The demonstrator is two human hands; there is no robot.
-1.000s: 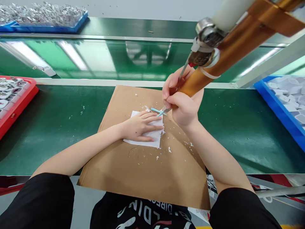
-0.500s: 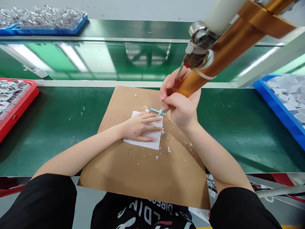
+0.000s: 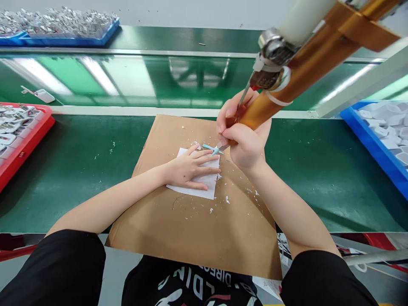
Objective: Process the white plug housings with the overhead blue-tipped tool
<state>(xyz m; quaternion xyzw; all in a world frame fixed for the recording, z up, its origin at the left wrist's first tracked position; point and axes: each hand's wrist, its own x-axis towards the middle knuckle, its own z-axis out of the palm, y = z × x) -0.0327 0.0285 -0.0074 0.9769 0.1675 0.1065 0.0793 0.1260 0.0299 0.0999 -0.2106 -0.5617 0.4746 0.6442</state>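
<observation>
My left hand (image 3: 191, 171) lies flat with fingers spread, palm down on a white sheet of paper (image 3: 208, 192). Under the paper is a large piece of brown cardboard (image 3: 191, 238). Wrapped round a gold-coloured, cylindrical air cutter (image 3: 280, 97) with a lever along its side is my right hand (image 3: 247, 142). The cutter slants down from the upper right. At its lower end, narrow light-blue blades (image 3: 218, 150) stand apart by the paper's upper right corner, close to my left fingertips. Small white scraps (image 3: 227, 199) are scattered on the cardboard.
A red bin (image 3: 38, 131) of white parts stands left, and a blue bin (image 3: 366, 131) of white pieces right. Blue trays (image 3: 102, 40) of parts sit on the back ledge. One white part (image 3: 44, 96) lies behind the red bin. The green bench (image 3: 306, 182) extends around the cardboard.
My left fingers have spread a little wider on the paper. My right hand still holds the cutter in nearly the same place. The whole view has shifted slightly.
</observation>
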